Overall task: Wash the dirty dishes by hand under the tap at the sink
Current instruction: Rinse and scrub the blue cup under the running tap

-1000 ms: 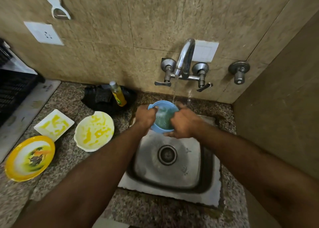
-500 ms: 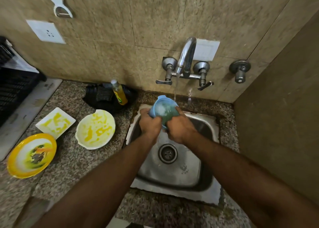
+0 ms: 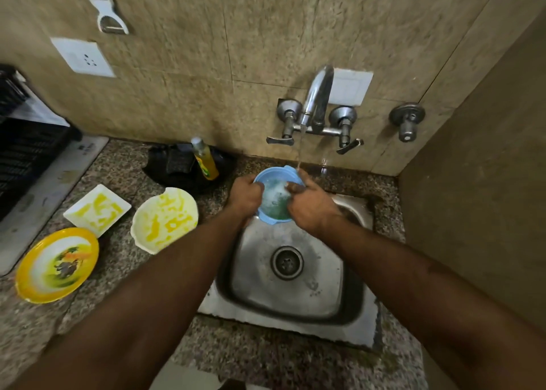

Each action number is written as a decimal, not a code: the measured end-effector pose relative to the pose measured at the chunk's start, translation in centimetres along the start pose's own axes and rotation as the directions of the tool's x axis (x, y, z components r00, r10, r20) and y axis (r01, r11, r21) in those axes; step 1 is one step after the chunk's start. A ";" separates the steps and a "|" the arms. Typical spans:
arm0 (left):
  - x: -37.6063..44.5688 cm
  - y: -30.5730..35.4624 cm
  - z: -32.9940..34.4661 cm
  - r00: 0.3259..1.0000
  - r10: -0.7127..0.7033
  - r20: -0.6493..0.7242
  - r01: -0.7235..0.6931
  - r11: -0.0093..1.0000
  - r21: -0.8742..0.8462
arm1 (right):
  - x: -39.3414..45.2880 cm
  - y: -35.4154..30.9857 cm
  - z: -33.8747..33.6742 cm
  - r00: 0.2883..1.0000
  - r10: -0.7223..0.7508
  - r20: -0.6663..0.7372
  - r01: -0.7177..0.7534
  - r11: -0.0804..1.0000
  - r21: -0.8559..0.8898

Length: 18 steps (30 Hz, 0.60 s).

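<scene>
A small blue bowl is held over the back of the steel sink, with foam and something green inside it. My left hand grips the bowl's left rim. My right hand reaches into the bowl from the right, fingers curled inside against the green thing; what it is stays unclear. Water runs from the chrome tap in a thin stream that lands at the bowl's far right rim, by my right fingers.
On the granite counter left of the sink lie a white bowl smeared yellow, a square white dish smeared yellow and a yellow-rimmed plate. A yellow soap bottle stands on a black holder at the wall. A black rack sits far left.
Both hands and the blue bowl stay under the tap, shifting slightly while my right hand rubs inside the bowl. The water keeps running.
</scene>
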<state>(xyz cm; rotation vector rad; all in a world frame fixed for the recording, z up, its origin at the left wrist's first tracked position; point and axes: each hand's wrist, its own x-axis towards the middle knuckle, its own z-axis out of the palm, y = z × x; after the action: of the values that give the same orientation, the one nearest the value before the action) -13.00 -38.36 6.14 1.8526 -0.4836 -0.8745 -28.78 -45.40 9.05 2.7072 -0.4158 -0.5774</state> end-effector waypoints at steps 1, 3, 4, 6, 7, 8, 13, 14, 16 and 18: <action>-0.4 -0.2 0.4 0.998 0.042 -0.036 -0.042 0.999 0.002 | -0.3 -0.6 -0.3 1.000 0.025 0.004 -0.025 0.999 0.041; -1.0 -0.8 0.8 0.992 0.065 -0.110 -0.069 0.997 -0.036 | -0.8 -1.4 -0.8 0.996 0.081 -0.020 -0.078 0.989 0.122; -0.9 -0.9 1.0 0.986 0.051 -0.158 -0.065 0.994 -0.084 | -1.0 -1.6 -0.8 0.994 0.109 -0.032 -0.103 0.983 0.151; -0.8 -1.1 1.0 0.977 -0.045 -0.208 0.006 0.983 -0.185 | -0.9 -2.4 -0.5 0.990 0.134 -0.055 -0.121 0.974 0.190; -0.8 -1.0 0.9 0.977 -0.085 -0.193 0.040 0.974 -0.223 | -0.8 -2.8 -0.3 0.989 0.136 -0.053 -0.121 0.969 0.217; -0.6 -1.4 1.2 0.982 -0.105 -0.158 0.064 0.968 -0.244 | -0.5 -3.3 0.0 0.988 0.141 -0.056 -0.123 0.959 0.256; -2.5 -2.3 2.1 0.992 0.010 -0.123 -0.034 0.979 -0.200 | 0.2 -3.0 -0.5 0.987 0.151 -0.062 -0.122 0.936 0.330; -2.1 -2.5 1.9 0.991 0.019 -0.134 -0.042 0.984 -0.171 | 0.1 -2.2 -0.4 0.990 0.123 -0.064 -0.099 0.950 0.295; -1.2 -1.9 1.0 0.995 0.014 -0.097 -0.020 0.998 -0.065 | 0.0 -0.2 0.1 0.992 0.090 -0.083 -0.072 0.977 0.198; 0.2 -0.8 0.0 0.999 -0.010 0.031 0.010 1.000 0.028 | 0.2 1.7 0.6 0.995 0.057 -0.080 -0.051 0.995 0.083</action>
<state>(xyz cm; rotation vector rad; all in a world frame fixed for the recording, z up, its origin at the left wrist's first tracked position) -12.95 -38.12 5.34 1.8709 -0.5088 -0.9085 -29.18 -47.18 9.13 2.7761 -0.4994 -0.4420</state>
